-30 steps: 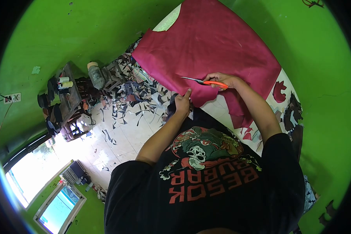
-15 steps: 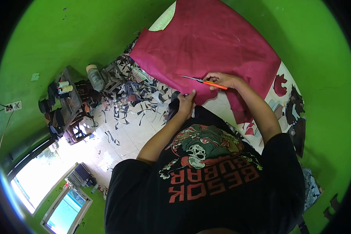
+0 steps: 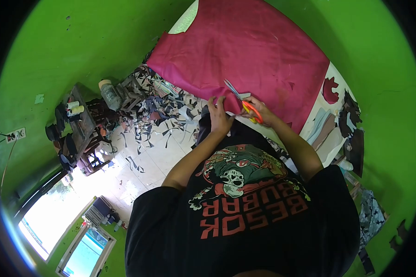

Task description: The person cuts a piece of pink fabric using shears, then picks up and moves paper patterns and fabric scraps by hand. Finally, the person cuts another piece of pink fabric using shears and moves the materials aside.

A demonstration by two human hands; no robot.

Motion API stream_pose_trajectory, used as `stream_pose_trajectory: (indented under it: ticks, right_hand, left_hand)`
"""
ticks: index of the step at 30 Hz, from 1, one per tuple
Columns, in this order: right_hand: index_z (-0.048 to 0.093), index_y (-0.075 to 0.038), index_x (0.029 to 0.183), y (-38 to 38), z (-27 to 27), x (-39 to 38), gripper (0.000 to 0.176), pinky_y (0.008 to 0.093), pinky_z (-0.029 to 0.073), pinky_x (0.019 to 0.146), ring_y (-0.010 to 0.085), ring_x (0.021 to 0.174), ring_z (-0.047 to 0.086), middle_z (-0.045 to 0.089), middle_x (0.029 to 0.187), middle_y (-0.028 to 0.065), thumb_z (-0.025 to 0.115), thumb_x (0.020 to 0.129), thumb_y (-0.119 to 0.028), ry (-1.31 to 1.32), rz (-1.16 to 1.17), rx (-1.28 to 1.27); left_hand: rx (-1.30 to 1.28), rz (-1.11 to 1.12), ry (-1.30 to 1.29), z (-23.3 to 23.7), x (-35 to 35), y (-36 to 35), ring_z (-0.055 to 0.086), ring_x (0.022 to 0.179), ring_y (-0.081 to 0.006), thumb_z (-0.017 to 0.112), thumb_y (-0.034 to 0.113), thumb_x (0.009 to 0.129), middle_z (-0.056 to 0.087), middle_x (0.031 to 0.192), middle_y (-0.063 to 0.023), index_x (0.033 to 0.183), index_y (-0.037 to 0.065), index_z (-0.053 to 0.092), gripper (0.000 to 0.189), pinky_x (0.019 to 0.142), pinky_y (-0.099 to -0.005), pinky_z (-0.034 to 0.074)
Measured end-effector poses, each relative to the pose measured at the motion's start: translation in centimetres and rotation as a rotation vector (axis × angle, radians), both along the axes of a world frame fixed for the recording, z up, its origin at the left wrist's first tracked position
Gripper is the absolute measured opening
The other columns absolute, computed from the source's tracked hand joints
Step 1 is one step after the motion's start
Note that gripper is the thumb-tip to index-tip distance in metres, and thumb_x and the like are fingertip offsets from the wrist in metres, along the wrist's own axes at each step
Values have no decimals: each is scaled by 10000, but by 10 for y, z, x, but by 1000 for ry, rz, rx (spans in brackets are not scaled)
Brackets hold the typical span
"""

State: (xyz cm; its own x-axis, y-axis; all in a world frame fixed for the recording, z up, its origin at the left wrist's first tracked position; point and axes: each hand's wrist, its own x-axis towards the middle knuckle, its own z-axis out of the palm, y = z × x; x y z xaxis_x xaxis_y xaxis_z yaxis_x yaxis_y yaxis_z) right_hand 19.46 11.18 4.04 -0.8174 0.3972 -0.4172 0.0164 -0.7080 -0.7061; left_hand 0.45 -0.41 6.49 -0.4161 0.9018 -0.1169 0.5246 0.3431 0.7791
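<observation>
A large sheet of dark red material (image 3: 245, 51) covers most of the table and hangs over its near edge. My right hand (image 3: 260, 111) holds orange-handled scissors (image 3: 251, 111), whose blades are parted a little and point up and left over the sheet. A small pale piece (image 3: 246, 95) shows beside the blades. My left hand (image 3: 221, 115) is at the near edge of the red sheet, left of the scissors, with fingers spread on the material; whether it pinches the edge is too small to tell.
Scraps (image 3: 162, 106) litter the floor at left, near a wooden rack (image 3: 81, 122) with thread spools (image 3: 76, 110) and a large jar (image 3: 110, 94). Right of the sheet lie a red cut-out (image 3: 330, 90), dark pieces (image 3: 350, 115) and pale strips (image 3: 320, 125).
The scissors have turned more upright and their blades have parted. My right hand has moved down toward my left hand. The red sheet's near right part no longer hangs down, baring the pale strips.
</observation>
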Motion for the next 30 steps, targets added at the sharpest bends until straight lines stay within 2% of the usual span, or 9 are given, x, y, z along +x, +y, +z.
stream_pose_trajectory:
  ticks: [5, 9, 11, 14, 16, 19, 22, 25, 30]
  right_hand:
    - [360, -71, 1454, -4, 30, -21, 660, 357, 506, 1003, 240, 1061, 657, 612, 1115, 118, 743, 923, -155, 86, -61, 43]
    - [353, -69, 1438, -10, 28, -12, 623, 323, 550, 841, 210, 952, 666, 600, 1072, 116, 711, 952, -225, 48, -73, 124]
    - [360, -69, 1419, -21, 25, 1, 589, 315, 553, 791, 200, 909, 666, 597, 1063, 113, 696, 963, -231, 41, -43, 45]
    - [384, -66, 1360, -53, 30, 6, 503, 307, 551, 666, 167, 781, 649, 587, 1026, 100, 679, 977, -206, -18, -44, -127]
    - [393, -63, 1340, -76, 23, 7, 507, 280, 524, 708, 130, 819, 619, 579, 1005, 88, 709, 957, -165, -307, 33, 83]
    - [395, -53, 1343, -119, 3, 3, 646, 312, 494, 810, 166, 925, 586, 581, 1027, 100, 810, 871, -199, -437, -115, 410]
    - [402, -48, 1348, -143, 15, 3, 799, 377, 482, 904, 234, 1010, 573, 583, 1086, 123, 904, 773, -282, -569, -162, 561]
    - [429, -59, 1326, -161, 33, 0, 819, 385, 481, 932, 256, 1053, 587, 587, 1146, 145, 921, 737, -344, -700, -120, 570]
    - [411, -104, 1353, -198, 32, -12, 772, 356, 470, 919, 221, 1032, 558, 561, 1118, 111, 898, 770, -242, -704, -273, 529]
  left_hand:
    - [-41, 81, -31, -18, -28, 16, 661, 846, -424, 646, 255, 943, 677, 928, -201, 1118, 33, 710, 290, 821, -485, 510]
    - [-245, 370, -185, -58, -67, 17, 670, 804, -377, 590, 301, 1003, 710, 937, -183, 1118, 11, 699, 330, 791, -456, 512]
    - [-101, 644, -572, -85, -85, 12, 670, 816, -313, 543, 343, 1035, 731, 974, -146, 1098, -24, 689, 400, 792, -423, 505]
    - [-89, 522, -927, -85, -107, 4, 652, 983, -241, 567, 375, 1030, 661, 1034, -120, 1139, -65, 614, 456, 806, -355, 527]
    - [-204, 522, -1050, -71, -115, 5, 653, 962, -228, 562, 344, 1028, 653, 1072, -120, 1115, -39, 640, 400, 827, -329, 508]
    - [-76, -68, -259, -45, -98, 11, 633, 848, -235, 554, 251, 1016, 653, 921, -143, 1007, -34, 644, 298, 740, -362, 492]
    - [55, -298, -269, 0, -72, 33, 605, 763, -251, 612, 225, 963, 631, 795, -161, 1046, -62, 636, 300, 703, -381, 479]
    - [-195, -553, -246, 24, -73, 70, 589, 707, -252, 666, 148, 882, 604, 741, -151, 1354, 39, 552, 498, 684, -407, 480]
    - [-245, -903, -275, 44, -77, 122, 595, 716, -240, 619, 71, 869, 585, 724, -131, 1549, 162, 367, 731, 708, -401, 497]
